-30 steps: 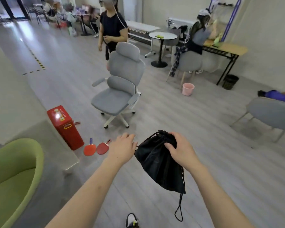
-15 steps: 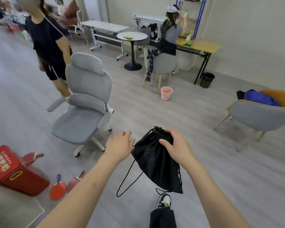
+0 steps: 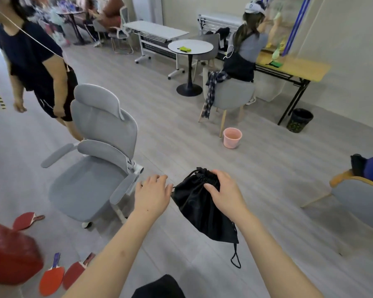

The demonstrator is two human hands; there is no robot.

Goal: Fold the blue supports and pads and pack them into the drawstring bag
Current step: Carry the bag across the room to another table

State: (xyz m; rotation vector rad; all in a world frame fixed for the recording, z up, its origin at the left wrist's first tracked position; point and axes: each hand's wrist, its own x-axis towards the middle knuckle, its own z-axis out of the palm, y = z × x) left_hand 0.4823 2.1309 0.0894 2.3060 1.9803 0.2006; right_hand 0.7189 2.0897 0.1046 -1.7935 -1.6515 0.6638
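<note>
Above the floor, the right hand (image 3: 225, 193) grips the cinched neck of the black drawstring bag (image 3: 199, 208); the left hand (image 3: 153, 193), fingers loosely spread, has let the cord drop. Packing looks finished.

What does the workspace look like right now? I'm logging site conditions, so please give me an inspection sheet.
Surface: grey plank floor; no worktable in use.
Job's things: black drawstring bag, mouth cinched; contents hidden. Blue supports and pads: nothing seen.
Clutter: table tennis paddles and red box on the floor lower left; pink bucket.
Grippers: right hand grips the bag near its neck; left hand beside the bag, fingers curled, grasp unclear.
Cables: bag's cord loop dangles below it.
Surroundings: grey office chair, round table, two other people nearby.
</note>
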